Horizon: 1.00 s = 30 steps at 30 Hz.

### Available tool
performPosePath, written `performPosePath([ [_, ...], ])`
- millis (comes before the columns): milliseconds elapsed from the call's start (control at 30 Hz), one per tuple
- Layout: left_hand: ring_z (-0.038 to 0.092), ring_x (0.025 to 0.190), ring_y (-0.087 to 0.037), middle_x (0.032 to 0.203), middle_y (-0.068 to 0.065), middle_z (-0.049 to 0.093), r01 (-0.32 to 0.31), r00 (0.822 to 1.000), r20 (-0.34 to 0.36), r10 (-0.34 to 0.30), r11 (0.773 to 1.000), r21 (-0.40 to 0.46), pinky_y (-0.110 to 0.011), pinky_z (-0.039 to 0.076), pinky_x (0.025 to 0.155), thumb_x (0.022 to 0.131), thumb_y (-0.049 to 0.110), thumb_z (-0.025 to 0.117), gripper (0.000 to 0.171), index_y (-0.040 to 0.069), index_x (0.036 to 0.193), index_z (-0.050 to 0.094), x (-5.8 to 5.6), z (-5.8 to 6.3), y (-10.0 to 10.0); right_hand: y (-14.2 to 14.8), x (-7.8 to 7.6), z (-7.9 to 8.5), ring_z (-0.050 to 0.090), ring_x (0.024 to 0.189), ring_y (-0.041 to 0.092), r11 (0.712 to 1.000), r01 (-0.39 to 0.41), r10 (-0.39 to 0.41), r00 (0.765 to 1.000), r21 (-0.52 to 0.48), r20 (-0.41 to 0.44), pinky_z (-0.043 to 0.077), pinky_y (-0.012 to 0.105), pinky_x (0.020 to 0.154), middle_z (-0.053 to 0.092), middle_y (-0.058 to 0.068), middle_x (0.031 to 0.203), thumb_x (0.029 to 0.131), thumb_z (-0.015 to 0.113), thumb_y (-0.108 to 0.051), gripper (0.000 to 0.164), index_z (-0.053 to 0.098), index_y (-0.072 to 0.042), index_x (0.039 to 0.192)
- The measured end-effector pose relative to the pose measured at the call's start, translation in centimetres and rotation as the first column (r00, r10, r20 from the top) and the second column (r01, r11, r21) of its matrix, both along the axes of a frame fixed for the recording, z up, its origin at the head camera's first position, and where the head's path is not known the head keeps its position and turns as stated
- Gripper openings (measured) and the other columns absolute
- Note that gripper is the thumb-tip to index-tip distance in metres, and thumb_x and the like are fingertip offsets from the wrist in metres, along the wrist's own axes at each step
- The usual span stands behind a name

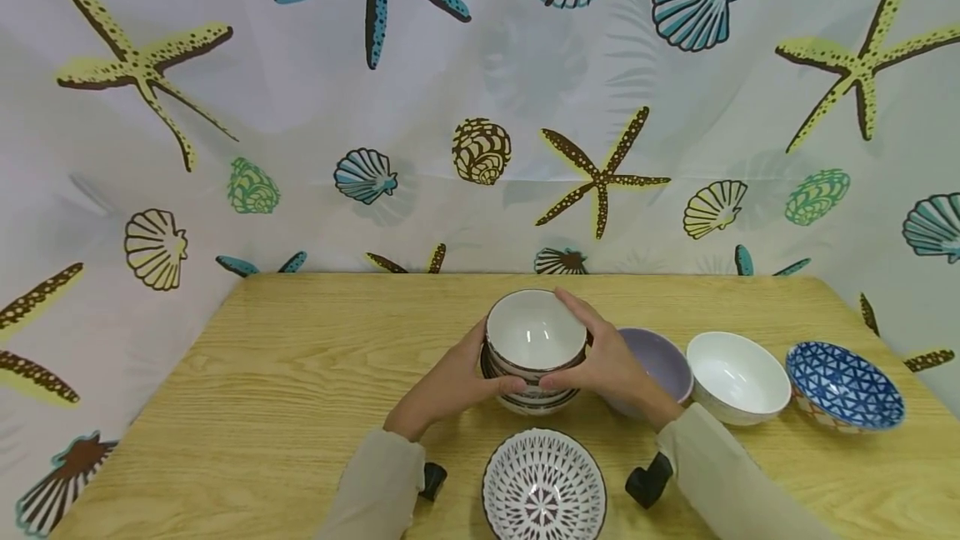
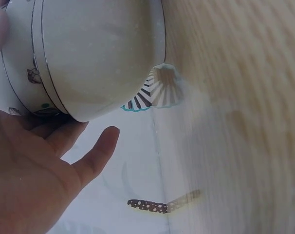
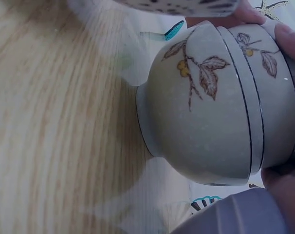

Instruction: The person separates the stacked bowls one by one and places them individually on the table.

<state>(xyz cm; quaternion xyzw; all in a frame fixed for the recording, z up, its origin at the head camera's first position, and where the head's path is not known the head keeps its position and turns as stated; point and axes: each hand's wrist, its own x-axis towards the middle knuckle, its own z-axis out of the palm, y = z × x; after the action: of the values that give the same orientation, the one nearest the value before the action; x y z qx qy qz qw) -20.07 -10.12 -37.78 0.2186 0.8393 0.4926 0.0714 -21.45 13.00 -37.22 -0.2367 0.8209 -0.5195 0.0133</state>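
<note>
At the middle of the table stands a stack of bowls with a white-lined, dark-rimmed bowl [image 1: 534, 332] on top. My left hand [image 1: 456, 373] holds that top bowl from the left, its thumb across the near side. From the right, my right hand [image 1: 611, 363] grips the same bowl, with the thumb in front and fingers around the far side. Below it, the lower bowl [image 3: 201, 107] shows brown leaves and yellow berries in the right wrist view. In the left wrist view, the lower bowl [image 2: 99, 53] looks plain cream, and the little finger stands away from it.
Nearer me is a brown-and-white patterned bowl [image 1: 543, 486]. To the right stand a purple bowl [image 1: 656, 361], a white bowl [image 1: 738, 377] and a blue-patterned bowl [image 1: 846, 386], which sits tilted on another bowl. A cloth with shells and starfish [image 1: 420, 215] hangs behind the wooden table [image 1: 300, 373].
</note>
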Motion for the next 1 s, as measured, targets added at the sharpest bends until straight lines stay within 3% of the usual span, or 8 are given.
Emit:
performPosePath([
  [467,0.022,0.144,-0.029,0.158,-0.007,0.019,-0.014,0.999,0.028,0.015,0.999,-0.031,-0.055,0.025,0.113,0.076,0.049,0.076,0.108,0.017,0.155,0.009,0.1,-0.1,0.1,0.5,0.8,1.7,0.041,0.132,0.035,0.998,0.04,-0.044,0.997,-0.057,-0.059,0.04,0.052,0.102,0.029,0.011,0.155,0.064,0.089,-0.017,0.108,0.026,-0.014,0.152],
  [1000,0.035,0.138,-0.028,0.151,-0.005,0.035,-0.02,1.0,0.013,0.02,0.999,-0.03,-0.054,0.03,0.11,0.078,0.04,0.077,0.094,0.021,0.151,0.022,0.0,0.2,0.1,1.6,3.5,3.5,0.041,0.132,0.036,0.99,0.139,-0.14,0.989,-0.034,-0.038,0.039,0.051,0.104,0.03,0.013,0.154,0.063,0.09,-0.014,0.109,0.026,-0.013,0.151],
])
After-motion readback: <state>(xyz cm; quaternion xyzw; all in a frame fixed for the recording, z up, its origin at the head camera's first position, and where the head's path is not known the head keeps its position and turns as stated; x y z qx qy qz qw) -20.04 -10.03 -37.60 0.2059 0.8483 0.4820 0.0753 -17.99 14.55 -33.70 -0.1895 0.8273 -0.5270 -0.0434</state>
